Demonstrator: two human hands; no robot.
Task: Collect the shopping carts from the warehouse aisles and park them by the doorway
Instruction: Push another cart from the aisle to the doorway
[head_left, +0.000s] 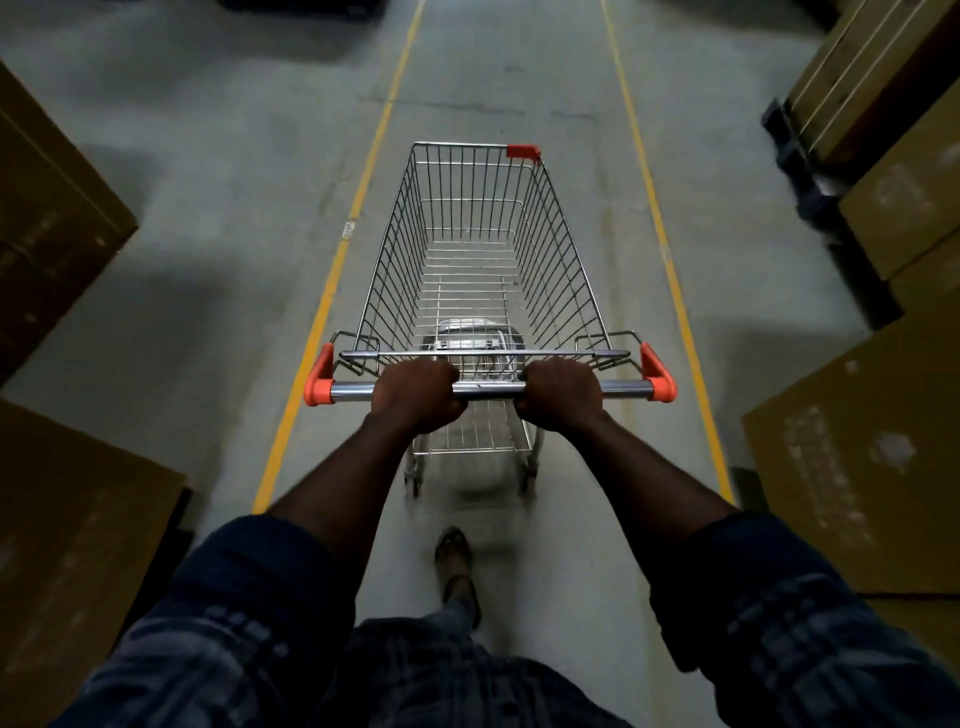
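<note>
An empty wire shopping cart (480, 249) with orange corner caps stands on the concrete floor straight ahead of me. Its metal handle bar (488, 388) runs across the view at mid height. My left hand (415, 395) grips the bar left of centre, fingers curled over it. My right hand (561, 392) grips the bar right of centre the same way. Both arms reach forward in rolled-up dark checked sleeves. One foot (456, 558) shows below the cart.
Two yellow floor lines (358, 202) (652, 208) mark a lane with the cart inside it. Stacked cardboard boxes (52, 234) line the left side, and more boxes on dark pallets (893, 208) line the right. Grey floor stretches ahead.
</note>
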